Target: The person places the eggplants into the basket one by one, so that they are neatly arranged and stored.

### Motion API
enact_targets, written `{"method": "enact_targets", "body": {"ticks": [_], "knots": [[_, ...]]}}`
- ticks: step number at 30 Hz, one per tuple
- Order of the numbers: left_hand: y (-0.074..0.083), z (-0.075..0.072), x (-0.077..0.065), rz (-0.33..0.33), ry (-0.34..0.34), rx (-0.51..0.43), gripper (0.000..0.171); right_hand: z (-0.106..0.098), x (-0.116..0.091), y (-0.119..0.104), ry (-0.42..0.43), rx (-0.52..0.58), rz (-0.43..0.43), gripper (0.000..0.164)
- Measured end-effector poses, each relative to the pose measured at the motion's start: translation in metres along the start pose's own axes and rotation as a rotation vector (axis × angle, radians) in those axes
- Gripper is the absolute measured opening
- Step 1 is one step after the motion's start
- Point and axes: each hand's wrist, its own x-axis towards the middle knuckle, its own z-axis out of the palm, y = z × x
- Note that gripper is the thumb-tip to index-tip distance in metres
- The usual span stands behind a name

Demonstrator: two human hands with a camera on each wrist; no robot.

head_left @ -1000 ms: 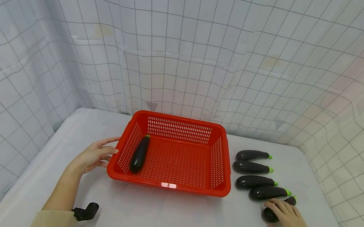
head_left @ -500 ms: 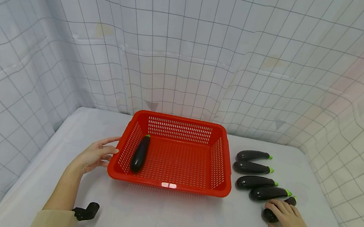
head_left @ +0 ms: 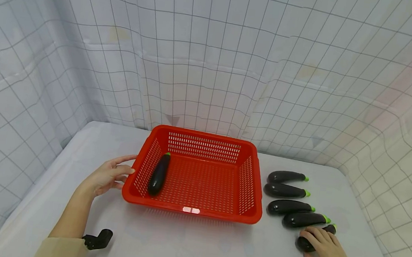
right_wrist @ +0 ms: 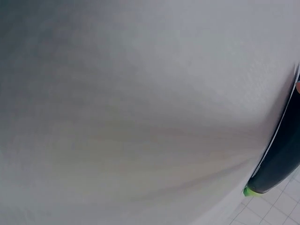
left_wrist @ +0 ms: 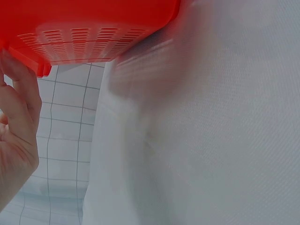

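Hands unmoved, glossy tapered eggplants, slotted red plastic basket

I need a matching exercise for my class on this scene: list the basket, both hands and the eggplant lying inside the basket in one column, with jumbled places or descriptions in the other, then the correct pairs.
Column one
1. Basket
2. Left hand
3. Right hand
4. Inside eggplant

Column two
A. Curled over the frontmost eggplant of the group on the table
B. Lying along the left wall, green end toward the far side
C. Red, with slotted walls
D. Outside, at the left rim

Right pairs
1-C
2-D
3-A
4-B
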Motion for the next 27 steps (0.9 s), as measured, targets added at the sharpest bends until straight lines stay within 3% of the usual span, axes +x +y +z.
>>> {"method": "enact_targets", "body": {"ticks": [6, 9, 15, 21, 27], "knots": [[0.001, 0.000, -0.002, -0.002, -0.008, -0.011, 0.063, 0.001, 0.003, 0.001, 0.076, 0.004, -0.035, 0.062], [0.002, 0.000, -0.002, -0.002, -0.012, -0.012, 0.063, -0.001, 0.007, 0.001, 0.095, 0.008, -0.045, 0.061], [0.001, 0.000, -0.001, -0.010, 0.002, -0.004, 0.062, -0.009, 0.018, 0.001, 0.084, 0.023, -0.071, 0.041], [0.002, 0.001, -0.002, -0.006, 0.000, -0.002, 0.063, -0.014, 0.031, -0.001, 0.096, 0.016, -0.089, 0.051], [0.002, 0.001, -0.002, -0.001, -0.007, -0.011, 0.063, -0.020, 0.047, -0.002, 0.156, 0.004, -0.123, 0.051]]}}
